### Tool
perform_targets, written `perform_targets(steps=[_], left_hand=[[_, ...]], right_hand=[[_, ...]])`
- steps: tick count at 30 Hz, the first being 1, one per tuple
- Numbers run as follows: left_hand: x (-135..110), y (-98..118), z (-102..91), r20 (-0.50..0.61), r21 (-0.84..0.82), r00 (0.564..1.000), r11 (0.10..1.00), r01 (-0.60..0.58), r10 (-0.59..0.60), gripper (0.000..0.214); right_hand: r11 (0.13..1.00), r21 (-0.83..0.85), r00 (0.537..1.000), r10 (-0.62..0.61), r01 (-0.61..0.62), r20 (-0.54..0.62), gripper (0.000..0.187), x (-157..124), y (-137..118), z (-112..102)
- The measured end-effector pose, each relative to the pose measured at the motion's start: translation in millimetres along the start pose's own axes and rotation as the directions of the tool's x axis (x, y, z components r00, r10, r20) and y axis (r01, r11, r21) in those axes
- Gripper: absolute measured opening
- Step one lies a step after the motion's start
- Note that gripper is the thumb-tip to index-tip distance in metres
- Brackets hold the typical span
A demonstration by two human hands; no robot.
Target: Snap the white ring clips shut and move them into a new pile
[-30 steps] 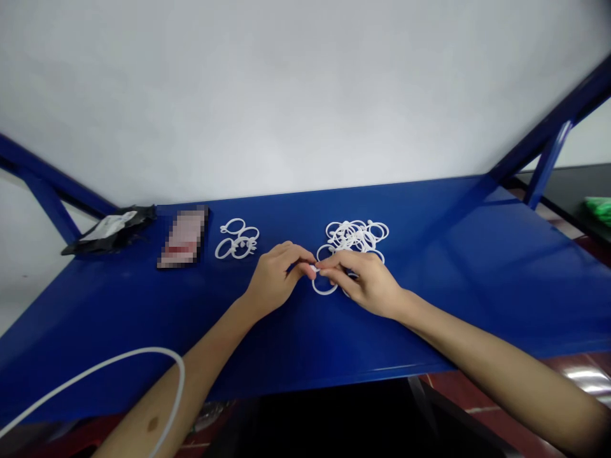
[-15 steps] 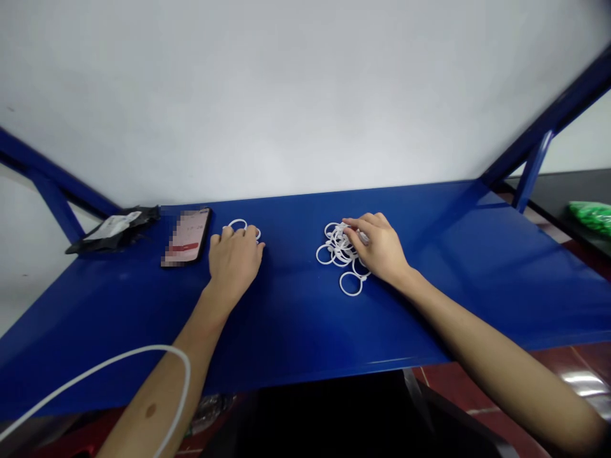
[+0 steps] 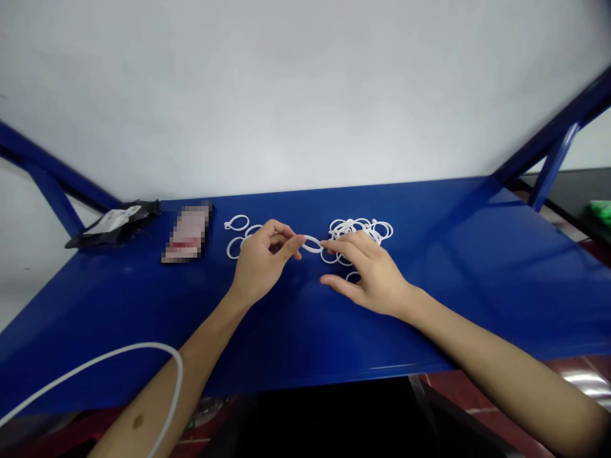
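White ring (image 3: 312,249), pinched between left fingers (image 3: 296,242)

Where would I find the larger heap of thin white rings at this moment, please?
In the head view, the heap lies right of centre on the flat blue tabletop, partly hidden by the person's right hand.

Pale grey-white wall (image 3: 296,95) filling the whole upper half, and right up against it runs a glossy blue tabletop (image 3: 296,337)! Blue struts (image 3: 554,165) rise at both ends, a dark surface (image 3: 573,191) beyond on the right. Down below, red floor tiles (image 3: 461,391), light seams, bright glare (image 3: 589,383) gleaming!
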State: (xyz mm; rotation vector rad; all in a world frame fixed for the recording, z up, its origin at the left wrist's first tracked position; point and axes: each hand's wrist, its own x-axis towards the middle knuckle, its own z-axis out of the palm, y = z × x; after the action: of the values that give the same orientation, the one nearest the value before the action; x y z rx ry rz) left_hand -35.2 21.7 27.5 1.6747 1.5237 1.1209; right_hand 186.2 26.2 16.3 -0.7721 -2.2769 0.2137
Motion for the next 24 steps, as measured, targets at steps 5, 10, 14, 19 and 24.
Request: perform_targets(steps=[5, 10, 14, 19, 24], left_hand=[[-7, 2, 7.1, 0.112, -0.161, 0.992, 0.984, 0.074, -0.056, 0.033], [-10, 5, 9.2, 0.228, -0.217, 0.971, 0.969, 0.121, -0.070, 0.034], [-10, 2, 10.9, 0.324, -0.251, 0.945, 0.959, 0.129, -0.042, 0.035], [-10, -1, 13.4, 0.385, -0.380, 0.922, 0.919, 0.108, 0.051, 0.035], [-9, -6, 15.3, 0.318, -0.370, 0.943, 0.929, 0.026, 0.100, 0.027]], right_hand=[[0.998, 0.030, 0.998, 0.055, -0.055, -0.002, 0.025, -2, -7, 4], [0.990, 0.106, 0.994, 0.099, -0.094, -0.047, 0.013, -3, -4, 2], [0.981, 0.168, 0.992, 0.111, -0.099, -0.060, 0.023, -5, -6, 3], [0.919, 0.348, 0.976, 0.212, -0.182, -0.049, 0.017, -4, -7, 1], [0.803, 0.502, 0.931, 0.366, -0.321, 0.010, 0.020, -3, -6, 1]])
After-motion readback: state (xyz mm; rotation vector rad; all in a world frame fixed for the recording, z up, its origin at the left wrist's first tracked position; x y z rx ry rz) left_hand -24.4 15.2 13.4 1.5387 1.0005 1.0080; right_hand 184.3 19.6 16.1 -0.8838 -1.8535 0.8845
